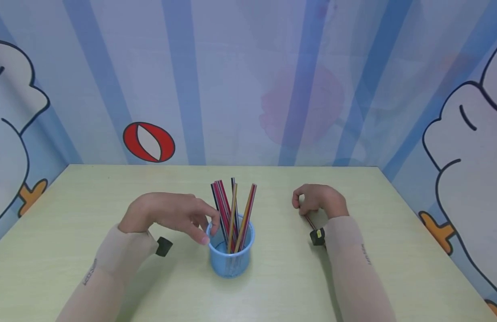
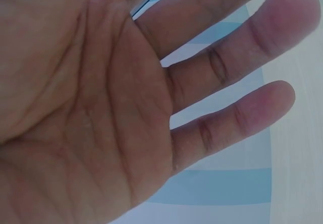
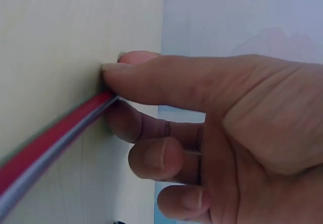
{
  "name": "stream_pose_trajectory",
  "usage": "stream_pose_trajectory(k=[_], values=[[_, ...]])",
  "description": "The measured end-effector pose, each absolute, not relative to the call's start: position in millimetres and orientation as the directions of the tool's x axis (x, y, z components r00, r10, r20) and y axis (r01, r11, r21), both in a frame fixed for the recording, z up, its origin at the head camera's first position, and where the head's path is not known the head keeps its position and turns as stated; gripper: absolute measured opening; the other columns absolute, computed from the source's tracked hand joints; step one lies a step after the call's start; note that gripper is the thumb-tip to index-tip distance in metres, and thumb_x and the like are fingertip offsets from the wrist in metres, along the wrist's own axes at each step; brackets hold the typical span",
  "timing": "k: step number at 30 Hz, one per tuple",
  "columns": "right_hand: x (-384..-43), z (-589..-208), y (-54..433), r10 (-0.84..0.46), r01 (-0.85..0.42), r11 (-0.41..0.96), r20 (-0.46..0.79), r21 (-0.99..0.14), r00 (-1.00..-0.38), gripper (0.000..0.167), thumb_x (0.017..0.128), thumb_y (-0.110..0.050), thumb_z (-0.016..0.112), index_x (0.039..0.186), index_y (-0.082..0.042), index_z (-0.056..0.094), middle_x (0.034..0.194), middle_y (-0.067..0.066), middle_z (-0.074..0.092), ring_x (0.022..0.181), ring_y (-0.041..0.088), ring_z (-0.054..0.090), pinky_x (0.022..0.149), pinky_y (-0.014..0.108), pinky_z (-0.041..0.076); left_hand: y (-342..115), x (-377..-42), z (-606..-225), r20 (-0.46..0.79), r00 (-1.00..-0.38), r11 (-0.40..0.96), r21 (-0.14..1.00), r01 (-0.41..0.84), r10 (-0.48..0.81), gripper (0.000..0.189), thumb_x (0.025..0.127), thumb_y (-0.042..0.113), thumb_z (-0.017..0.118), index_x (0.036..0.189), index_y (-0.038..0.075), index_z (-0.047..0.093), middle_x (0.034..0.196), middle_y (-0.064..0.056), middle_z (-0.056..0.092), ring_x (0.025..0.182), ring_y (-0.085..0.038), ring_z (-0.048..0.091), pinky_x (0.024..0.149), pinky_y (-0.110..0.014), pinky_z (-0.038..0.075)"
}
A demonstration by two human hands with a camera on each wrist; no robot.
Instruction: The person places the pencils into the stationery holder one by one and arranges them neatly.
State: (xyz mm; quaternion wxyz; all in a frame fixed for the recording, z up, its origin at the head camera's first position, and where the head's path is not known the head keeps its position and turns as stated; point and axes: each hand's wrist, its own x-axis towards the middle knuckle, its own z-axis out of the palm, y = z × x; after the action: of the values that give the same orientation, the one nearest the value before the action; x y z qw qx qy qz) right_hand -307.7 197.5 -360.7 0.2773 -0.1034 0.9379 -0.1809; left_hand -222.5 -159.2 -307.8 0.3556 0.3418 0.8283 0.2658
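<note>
A light blue cup (image 1: 231,267) stands on the table, holding several long striped pencils (image 1: 222,205) in red, dark and gold that lean apart. At its left rim is my left hand (image 1: 178,213), thumb outside and index finger dipping just inside, pinching the rim. The left wrist view shows the palm (image 2: 96,98) with the other fingers spread; the thumb is hidden there. Farther right, my right hand (image 1: 317,198) is low at the tabletop. Its thumb and index finger pinch one end of a red and silver pencil (image 3: 55,138), which slants back under the wrist.
The pale wooden table (image 1: 268,286) reaches back to a blue striped backdrop (image 1: 232,89) with a printed red and white ball (image 1: 149,142). Small black cameras sit at both wrists. Backdrop sides with printed white figures flank the table.
</note>
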Motion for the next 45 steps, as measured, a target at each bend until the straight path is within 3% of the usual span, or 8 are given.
stream_pose_trajectory(k=[5,12,16,19,25,37,45], values=[[-309,-362,190,-0.307,-0.105,0.91,-0.481,-0.401,-0.821,0.018,0.087,0.001,0.061,0.095,-0.014,0.064,0.074,0.001,0.044,0.058,0.015,0.033,0.061,0.033,0.032,-159,-223,-308,-0.405,-0.51,0.621,0.686,0.379,0.759,0.013,0.093,0.024,0.073,0.1,0.016,0.065,0.1,0.007,0.071,0.091,-0.017,0.066,0.083,-0.039,0.047],[-309,-363,183,-0.345,-0.133,0.897,-0.482,-0.421,-0.805,0.016,0.089,-0.003,0.063,0.1,-0.015,0.064,0.073,0.001,0.043,0.056,0.014,0.034,0.059,0.032,0.032,-160,-223,-308,-0.405,-0.508,0.621,0.683,0.385,0.76,0.012,0.093,0.025,0.073,0.099,0.019,0.065,0.1,0.007,0.071,0.092,-0.019,0.066,0.084,-0.039,0.047],[-309,-364,183,-0.381,-0.143,0.879,-0.489,-0.454,-0.785,0.015,0.092,-0.009,0.065,0.105,-0.017,0.065,0.063,-0.001,0.041,0.055,0.014,0.034,0.059,0.032,0.034,-159,-224,-308,-0.406,-0.506,0.622,0.679,0.39,0.761,0.011,0.093,0.025,0.073,0.099,0.019,0.065,0.1,0.007,0.071,0.09,-0.018,0.066,0.083,-0.038,0.047],[-311,-363,185,-0.44,-0.168,0.842,-0.473,-0.512,-0.763,0.016,0.092,-0.009,0.064,0.107,-0.015,0.066,0.068,0.0,0.05,0.054,0.014,0.035,0.061,0.032,0.036,-160,-224,-309,-0.403,-0.501,0.618,0.678,0.399,0.766,0.011,0.093,0.025,0.073,0.099,0.019,0.065,0.099,0.007,0.071,0.089,-0.019,0.065,0.082,-0.038,0.047],[-312,-358,189,-0.539,-0.224,0.763,-0.405,-0.606,-0.738,0.018,0.093,-0.007,0.062,0.11,-0.011,0.066,0.095,0.008,0.066,0.061,0.014,0.042,0.066,0.035,0.041,-160,-224,-309,-0.399,-0.499,0.615,0.675,0.409,0.77,0.013,0.093,0.025,0.072,0.1,0.017,0.065,0.099,0.008,0.071,0.089,-0.019,0.064,0.081,-0.037,0.046],[-310,-343,189,-0.655,-0.331,0.593,-0.201,-0.734,-0.729,0.02,0.095,-0.01,0.06,0.115,-0.012,0.063,0.089,0.012,0.063,0.068,0.02,0.047,0.062,0.036,0.04,-159,-222,-309,-0.415,-0.519,0.639,0.662,0.391,0.747,0.013,0.093,0.025,0.073,0.1,0.017,0.065,0.1,0.008,0.071,0.092,-0.021,0.065,0.083,-0.039,0.047],[-307,-334,191,-0.695,-0.337,0.467,-0.103,-0.817,-0.712,0.019,0.098,-0.014,0.062,0.117,-0.014,0.062,0.088,0.012,0.062,0.068,0.019,0.045,0.063,0.032,0.041,-160,-223,-308,-0.412,-0.514,0.635,0.66,0.401,0.752,0.016,0.093,0.026,0.073,0.101,0.016,0.065,0.1,0.008,0.071,0.092,-0.02,0.065,0.084,-0.039,0.047]])
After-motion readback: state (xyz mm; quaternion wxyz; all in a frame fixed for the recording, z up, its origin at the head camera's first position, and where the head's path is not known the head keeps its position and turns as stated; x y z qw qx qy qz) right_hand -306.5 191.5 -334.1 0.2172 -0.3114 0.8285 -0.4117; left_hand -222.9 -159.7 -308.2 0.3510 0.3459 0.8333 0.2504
